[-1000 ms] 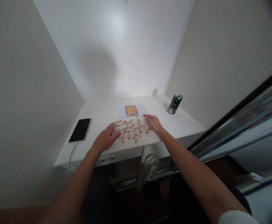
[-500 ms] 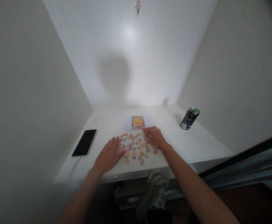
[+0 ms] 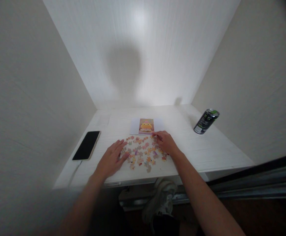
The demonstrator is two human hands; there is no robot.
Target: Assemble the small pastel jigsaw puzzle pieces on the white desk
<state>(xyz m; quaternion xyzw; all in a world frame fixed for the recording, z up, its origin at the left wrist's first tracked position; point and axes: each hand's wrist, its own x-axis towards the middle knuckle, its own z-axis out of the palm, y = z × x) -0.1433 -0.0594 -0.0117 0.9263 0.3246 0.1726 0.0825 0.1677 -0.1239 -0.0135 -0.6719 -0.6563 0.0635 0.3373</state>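
Many small jigsaw puzzle pieces [image 3: 143,150] in pink, orange, yellow and grey lie loosely spread on the white desk. At their left edge rests my left hand [image 3: 111,158], palm down with fingers apart, holding nothing. My right hand [image 3: 166,142] is over the upper right of the pieces, its fingers bent together and the fingertips at the lower right corner of a picture card [image 3: 146,126]. Whatever is under those fingertips is too small to make out. The card shows a yellow figure and lies on a white sheet [image 3: 134,126] behind the pieces.
A phone [image 3: 86,146] with a cable [image 3: 75,173] lies on the left of the desk [image 3: 182,157]. On the right stands a dark drink can [image 3: 206,121]. Walls enclose the desk at the back and both sides. A shoe [image 3: 161,200] shows below the front edge.
The view has shifted slightly, so the desk and its things appear a little higher. Both hands keep nearly the same places among the pieces; the right fingertips remain by the card's corner.
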